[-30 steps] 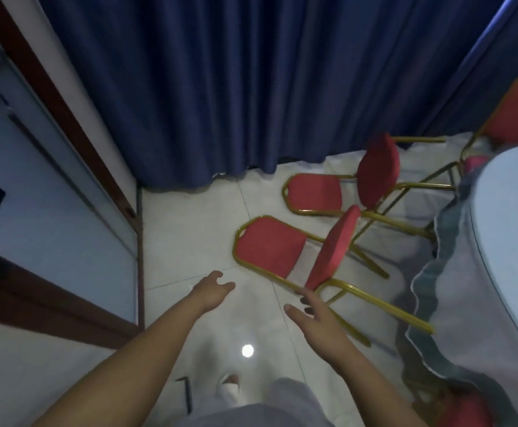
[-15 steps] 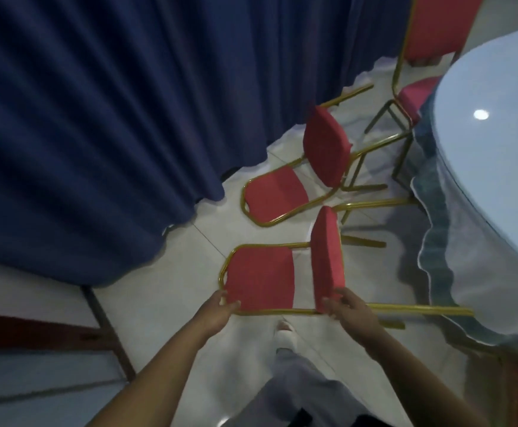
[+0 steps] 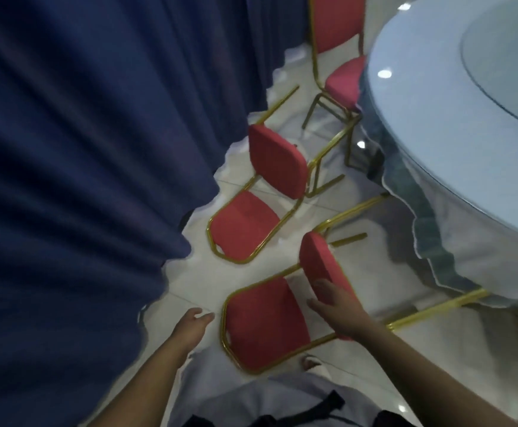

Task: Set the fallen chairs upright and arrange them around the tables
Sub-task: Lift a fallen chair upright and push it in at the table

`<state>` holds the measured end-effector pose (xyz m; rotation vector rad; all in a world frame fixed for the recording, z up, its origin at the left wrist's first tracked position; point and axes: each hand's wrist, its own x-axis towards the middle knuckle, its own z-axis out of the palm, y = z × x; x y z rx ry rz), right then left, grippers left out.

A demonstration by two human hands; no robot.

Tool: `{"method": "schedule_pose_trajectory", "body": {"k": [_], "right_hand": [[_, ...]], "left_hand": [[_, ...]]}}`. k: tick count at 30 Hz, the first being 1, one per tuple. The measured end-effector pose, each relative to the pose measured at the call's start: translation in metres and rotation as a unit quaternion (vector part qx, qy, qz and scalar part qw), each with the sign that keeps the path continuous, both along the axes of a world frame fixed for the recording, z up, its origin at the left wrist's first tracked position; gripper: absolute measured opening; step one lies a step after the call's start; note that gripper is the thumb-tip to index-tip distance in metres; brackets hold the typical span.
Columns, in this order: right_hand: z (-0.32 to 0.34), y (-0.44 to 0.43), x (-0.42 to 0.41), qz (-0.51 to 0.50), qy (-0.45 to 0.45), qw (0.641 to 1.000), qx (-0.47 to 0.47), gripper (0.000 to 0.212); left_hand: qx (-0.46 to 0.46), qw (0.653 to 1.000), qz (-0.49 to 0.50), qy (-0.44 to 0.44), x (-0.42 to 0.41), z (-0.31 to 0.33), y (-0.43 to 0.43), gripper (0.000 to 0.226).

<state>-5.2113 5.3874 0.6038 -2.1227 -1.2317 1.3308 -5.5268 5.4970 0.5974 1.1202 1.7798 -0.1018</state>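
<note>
Two red padded chairs with gold frames lie on their backs on the white tile floor. The near fallen chair (image 3: 264, 322) has its backrest flat on the floor, its seat pad standing up and its legs pointing right under the tablecloth. My right hand (image 3: 339, 311) grips the near end of that seat pad. My left hand (image 3: 193, 324) is open just left of the backrest's gold rim, not touching it. The far fallen chair (image 3: 277, 163) lies the same way beside the curtain. A round table (image 3: 436, 143) with a white cloth fills the right.
A dark blue curtain (image 3: 82, 155) hangs close along the left. An upright red chair (image 3: 339, 23) stands tucked at the table's far side. A glass turntable (image 3: 510, 60) sits on the tabletop. My legs and one foot (image 3: 311, 363) are just behind the near chair.
I have come closer and the view has swung right towards the table. My right hand has stayed on the near chair's seat pad. My left hand hovers beside the backrest rim.
</note>
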Motion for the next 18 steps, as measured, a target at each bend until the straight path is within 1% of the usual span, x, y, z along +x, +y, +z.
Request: {"method": "schedule_pose_trajectory", "body": {"k": [1, 3, 5, 7, 8, 10, 11, 14, 16, 18], "right_hand": [[-0.003, -0.001, -0.004, -0.032, -0.011, 0.999, -0.006, 0.055], [-0.009, -0.008, -0.014, -0.109, -0.021, 0.994, -0.011, 0.05], [-0.016, -0.018, -0.032, -0.21, -0.016, 0.977, -0.018, 0.044], [-0.022, -0.027, -0.068, -0.33, -0.016, 0.943, -0.032, 0.043], [-0.024, -0.029, -0.093, -0.384, -0.023, 0.922, -0.041, 0.043], [-0.027, -0.025, -0.15, -0.461, -0.025, 0.884, -0.07, 0.044], [-0.028, -0.021, -0.178, -0.496, -0.014, 0.864, -0.085, 0.045], [-0.025, -0.009, -0.258, -0.569, 0.013, 0.813, -0.125, 0.045], [-0.027, 0.002, -0.298, -0.59, 0.04, 0.793, -0.145, 0.046], [-0.032, 0.014, -0.331, -0.601, 0.071, 0.78, -0.163, 0.047]], "left_hand": [[-0.014, 0.999, -0.029, 0.002, 0.0, -0.006, 0.019, 0.053], [-0.03, 0.994, -0.107, 0.01, 0.0, -0.017, 0.062, 0.056], [-0.035, 0.981, -0.188, 0.018, 0.003, -0.03, 0.115, 0.057], [-0.018, 0.962, -0.273, 0.013, 0.011, -0.04, 0.166, 0.051], [0.002, 0.95, -0.313, -0.005, 0.017, -0.043, 0.187, 0.043], [0.022, 0.933, -0.358, -0.039, 0.024, -0.057, 0.225, 0.031], [0.015, 0.93, -0.364, -0.041, 0.026, -0.064, 0.24, 0.034], [-0.012, 0.912, -0.408, -0.028, 0.003, -0.075, 0.261, 0.045], [-0.034, 0.888, -0.458, -0.018, -0.023, -0.083, 0.27, 0.05], [-0.063, 0.872, -0.486, 0.02, -0.052, -0.091, 0.276, 0.053]]}}
